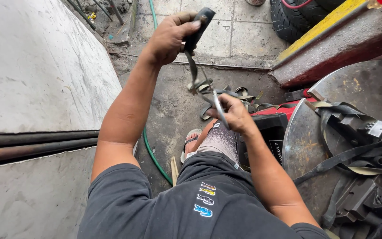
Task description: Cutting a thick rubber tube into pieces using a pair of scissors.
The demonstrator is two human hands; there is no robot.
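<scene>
Running along the far left is a pale concrete wall point(36, 66), split by two dark pipes point(32, 144) that lie level across it. Just right of the wall, the left hand point(169, 39) is raised high, its fingers wrapped tight round the black handle point(199, 27) of a long metal tool point(194, 66) that slants down and to the right. Below it a green hose point(152, 156) curves over the stained floor point(169, 102), beside a sandalled foot point(191, 140) and the person's knee point(219, 140). The tool's lower end meets the right hand point(234, 116), which is closed round a thin pale strip point(220, 109) near a small pile of rubber strips point(244, 98) on the floor. Further right stands a red and black box point(273, 126), then a round steel table point(306, 141) draped with black rubber bands point(359, 150). At the top right corner of the floor, a tyre point(288, 20) rests behind a red and yellow beam point(332, 40).
</scene>
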